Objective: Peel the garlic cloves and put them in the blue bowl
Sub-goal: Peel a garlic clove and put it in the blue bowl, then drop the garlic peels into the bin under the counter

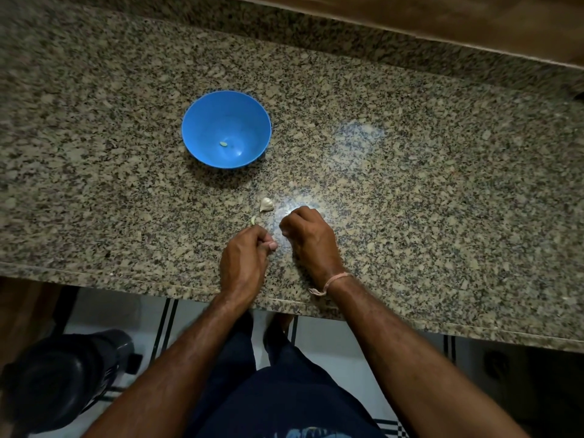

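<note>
The blue bowl (pixel 202 121) stands on the counter with one small peeled clove (pixel 223 143) at its bottom. Nearer to me lies a white unpeeled garlic piece (pixel 266 204). A small pale clove (pixel 253 220) rests right at the knuckles of my left hand (pixel 245 257). That hand's fingers are curled, with the thumb pressed against the forefinger, and whatever is inside them is hidden. My right hand (pixel 309 237) sits just to the right, fingers curled down toward the counter, and I see nothing in it.
The speckled granite counter (pixel 410 184) runs wide to both sides; its front edge is just behind my wrists. A wooden ledge (pixel 474 23) borders the back. A dark object (pixel 57 384) stands on the floor at lower left.
</note>
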